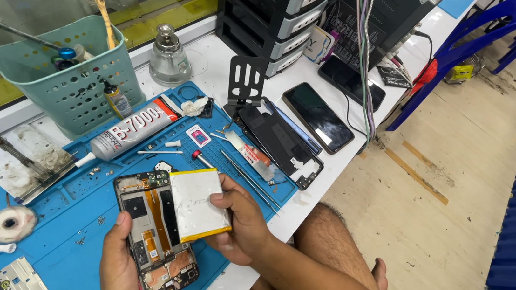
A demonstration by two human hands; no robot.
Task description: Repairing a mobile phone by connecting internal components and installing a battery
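Note:
My left hand [119,268] grips the left edge of an opened phone [153,239] with its back off, showing boards and an orange flex cable. The phone lies over the blue work mat [73,209]. My right hand [237,221] holds a flat silver battery [197,204] with a yellow lower edge. The battery is tilted up over the phone's right half, thumb on top of it.
On the mat lie a glue tube [131,127], tweezers [250,181], a red-tipped tool [201,158], a roll of tape [11,223] and a metal shield [20,285]. A black back cover [280,142], two dark phones [318,117], a green basket [72,75] and drawers [282,14] stand beyond.

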